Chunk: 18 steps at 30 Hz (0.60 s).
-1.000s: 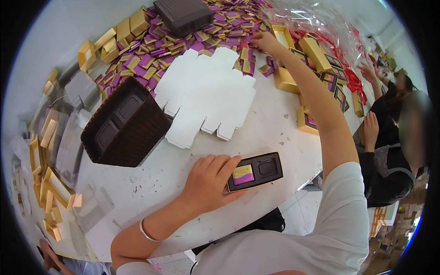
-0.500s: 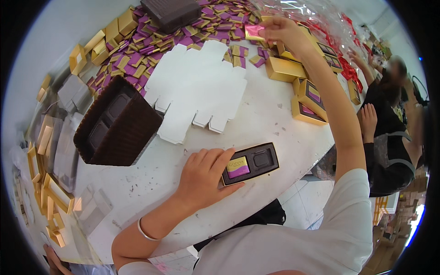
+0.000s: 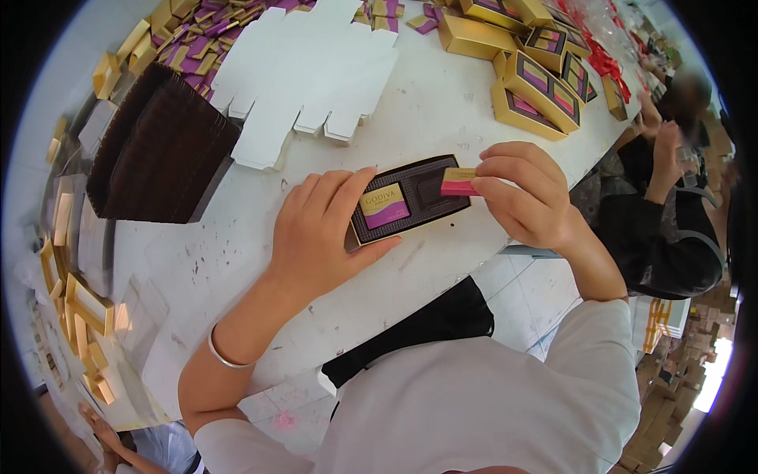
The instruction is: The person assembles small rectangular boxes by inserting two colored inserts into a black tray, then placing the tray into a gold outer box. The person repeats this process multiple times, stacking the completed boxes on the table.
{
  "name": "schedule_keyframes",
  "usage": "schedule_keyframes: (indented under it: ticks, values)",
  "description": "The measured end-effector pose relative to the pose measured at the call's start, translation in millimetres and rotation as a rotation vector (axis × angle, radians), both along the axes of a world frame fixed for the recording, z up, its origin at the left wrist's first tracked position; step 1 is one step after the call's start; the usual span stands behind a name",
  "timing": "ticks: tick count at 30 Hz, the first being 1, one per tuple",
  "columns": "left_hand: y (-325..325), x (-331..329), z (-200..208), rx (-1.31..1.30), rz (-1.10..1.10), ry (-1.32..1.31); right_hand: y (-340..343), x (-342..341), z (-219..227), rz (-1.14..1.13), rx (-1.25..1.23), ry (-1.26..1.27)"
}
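Note:
My left hand (image 3: 316,225) grips the left end of a small gold box (image 3: 377,239) on the white table, fingers along the far side and thumb along the near side. Inside sits a dark brown plastic tray (image 3: 427,172) with two hollows. A gold and purple wrapped chocolate (image 3: 384,207) fills the left hollow; the right hollow holds nothing. In my right hand (image 3: 525,193), pinched between thumb and fingers, is a gold and pink wrapped chocolate (image 3: 458,182), tilted just over the box's right end.
Filled gold boxes (image 3: 537,91) are piled at the far right. Flat white cartons (image 3: 304,67) lie beyond my left hand, near a stack of brown trays (image 3: 162,146). Purple and gold chocolates (image 3: 193,51) heap at the far left. A co-worker (image 3: 663,221) is at the right.
My right hand has come back from the far pile to the box, carrying the pink chocolate. My left hand still holds the box. The view has shifted closer to the near edge.

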<state>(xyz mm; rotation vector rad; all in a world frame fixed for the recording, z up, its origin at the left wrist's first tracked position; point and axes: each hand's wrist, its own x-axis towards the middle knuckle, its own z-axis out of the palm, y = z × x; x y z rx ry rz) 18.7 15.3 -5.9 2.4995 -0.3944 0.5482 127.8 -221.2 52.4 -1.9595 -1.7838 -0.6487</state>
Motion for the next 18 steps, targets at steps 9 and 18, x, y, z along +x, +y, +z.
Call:
schedule_keyframes:
  ticks: [9, 18]
  values:
    - [-0.1, 1.3, -1.1, -0.012, -0.019, 0.010, 3.7, -5.7, -30.0, 0.028, -0.037, 0.349]
    - [0.6, 2.0, 2.7, -0.036, -0.041, 0.036, 19.1, 2.6, -29.9, -0.143, -0.127, 1.176]
